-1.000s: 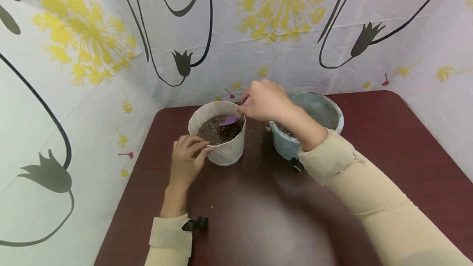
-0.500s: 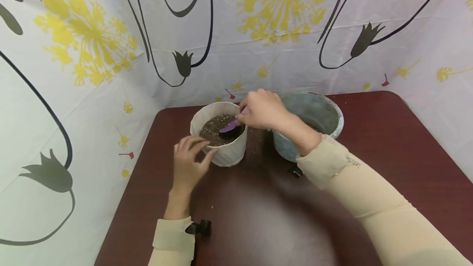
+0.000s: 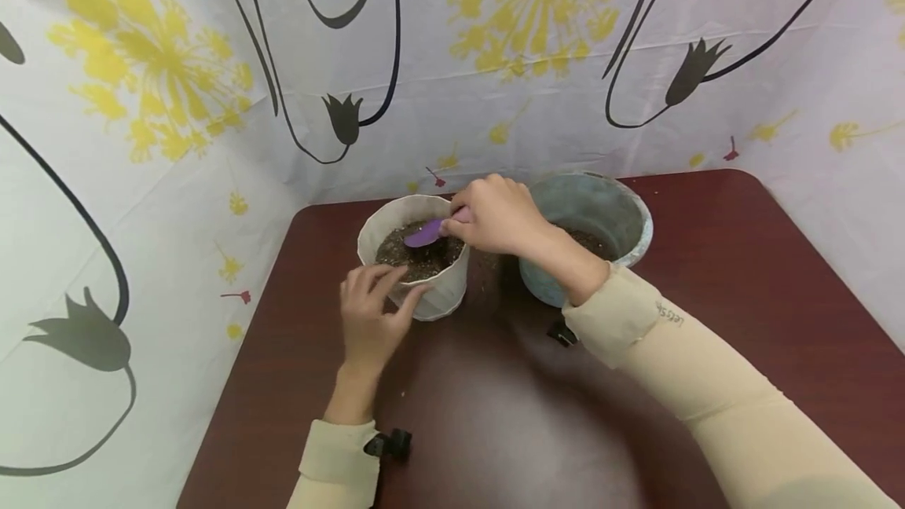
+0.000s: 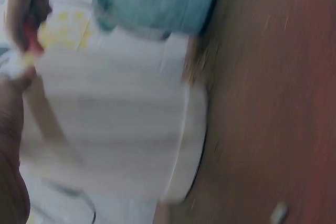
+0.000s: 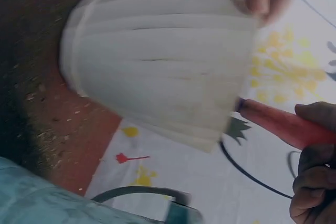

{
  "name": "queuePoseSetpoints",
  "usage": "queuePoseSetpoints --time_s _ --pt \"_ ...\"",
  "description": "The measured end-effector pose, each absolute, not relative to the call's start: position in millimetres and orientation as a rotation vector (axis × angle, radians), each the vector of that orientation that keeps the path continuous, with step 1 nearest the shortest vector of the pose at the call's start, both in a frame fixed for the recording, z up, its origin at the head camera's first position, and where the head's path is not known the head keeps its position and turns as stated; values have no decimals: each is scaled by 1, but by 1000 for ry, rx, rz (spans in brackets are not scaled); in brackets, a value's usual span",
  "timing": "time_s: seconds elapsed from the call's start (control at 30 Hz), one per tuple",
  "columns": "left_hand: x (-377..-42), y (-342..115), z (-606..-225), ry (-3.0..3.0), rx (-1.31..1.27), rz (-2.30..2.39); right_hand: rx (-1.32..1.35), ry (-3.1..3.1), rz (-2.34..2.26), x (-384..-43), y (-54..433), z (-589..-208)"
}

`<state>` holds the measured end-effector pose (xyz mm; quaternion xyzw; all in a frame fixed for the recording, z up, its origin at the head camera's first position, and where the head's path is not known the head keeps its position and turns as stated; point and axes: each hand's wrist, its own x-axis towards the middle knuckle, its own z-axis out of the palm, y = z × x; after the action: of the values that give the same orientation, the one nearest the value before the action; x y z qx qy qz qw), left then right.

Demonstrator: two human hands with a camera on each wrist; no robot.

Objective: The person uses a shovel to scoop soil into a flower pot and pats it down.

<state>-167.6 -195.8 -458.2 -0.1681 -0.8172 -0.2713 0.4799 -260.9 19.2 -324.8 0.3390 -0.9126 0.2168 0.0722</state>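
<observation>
My right hand [image 3: 498, 214] grips the pink-red handle of a small hand trowel [image 3: 424, 235]. Its purple blade lies low over the dark soil [image 3: 399, 248] inside a white flowerpot [image 3: 444, 294]. In the right wrist view the curled fingers wrap the trowel handle [image 5: 281, 123], and the pot wall hides most of the blade. My left hand [image 3: 369, 319] holds the near left rim of the white pot, fingertips over the edge and thumb outside. The left wrist view shows the pot wall [image 4: 121, 129] close by, blurred.
A blue-grey pot [image 3: 543, 281] with soil in its bottom stands right of the white one, partly behind my right forearm. Soil crumbs [image 3: 488, 277] lie on the dark red table [image 3: 721, 273] between the pots. A flower-printed cloth [image 3: 452, 100] hangs close behind.
The trowel blade has shifted left and turned flatter over the soil. My right hand has moved slightly lower, and my left hand has slid a little right along the rim.
</observation>
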Motion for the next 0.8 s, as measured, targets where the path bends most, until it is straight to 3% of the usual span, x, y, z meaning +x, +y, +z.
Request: queuePoseSetpoints --time_s 0.2,0.47,0.8 --pt "-169 -221 -467 -2007 -420 -736 1050 -2675 687 -254 18 -342" --pt "-171 -192 -476 -1909 -348 -671 1046 -2575 781 -253 18 -353" --pt "-175 -211 -476 -1936 -406 -799 983 -2624 758 -254 21 -366"
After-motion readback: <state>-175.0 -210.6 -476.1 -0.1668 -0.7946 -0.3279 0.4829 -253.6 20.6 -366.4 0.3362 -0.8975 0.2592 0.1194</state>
